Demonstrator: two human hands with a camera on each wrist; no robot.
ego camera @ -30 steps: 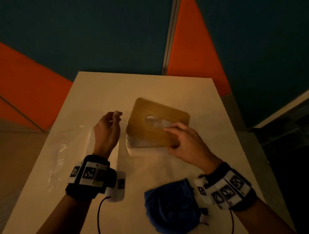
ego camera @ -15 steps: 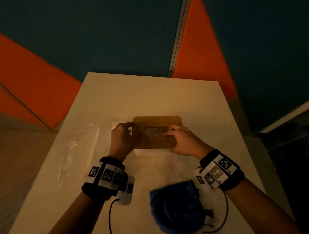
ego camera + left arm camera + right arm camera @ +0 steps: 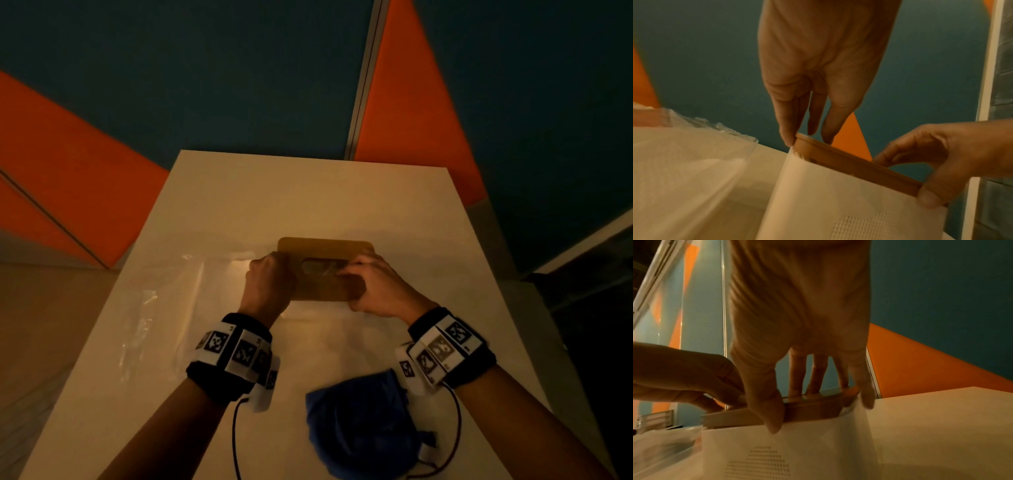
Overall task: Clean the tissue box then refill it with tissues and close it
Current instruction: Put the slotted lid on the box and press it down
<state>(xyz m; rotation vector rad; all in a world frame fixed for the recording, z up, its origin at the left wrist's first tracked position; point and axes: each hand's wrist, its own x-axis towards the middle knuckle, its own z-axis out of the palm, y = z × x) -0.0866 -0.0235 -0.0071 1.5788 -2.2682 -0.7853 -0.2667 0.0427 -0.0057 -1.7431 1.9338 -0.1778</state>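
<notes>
1. A pale, rectangular, smooth-topped table (image 3: pixel 212 394) carries everything.
2. A white tissue box with a brown wooden lid (image 3: pixel 325 248) stands mid-table.
3. Crumpled clear plastic wrap (image 3: pixel 154 308) lies left of it.
4. A crumpled blue cloth (image 3: pixel 359 428) lies near the front edge.

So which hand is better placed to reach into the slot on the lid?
Right. The right hand lies across the wooden lid right beside the slot, thumb on the near edge. The left hand pinches the lid's left end, away from the slot.

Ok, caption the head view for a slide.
Both hands press the wooden lid onto the white tissue box.
</notes>
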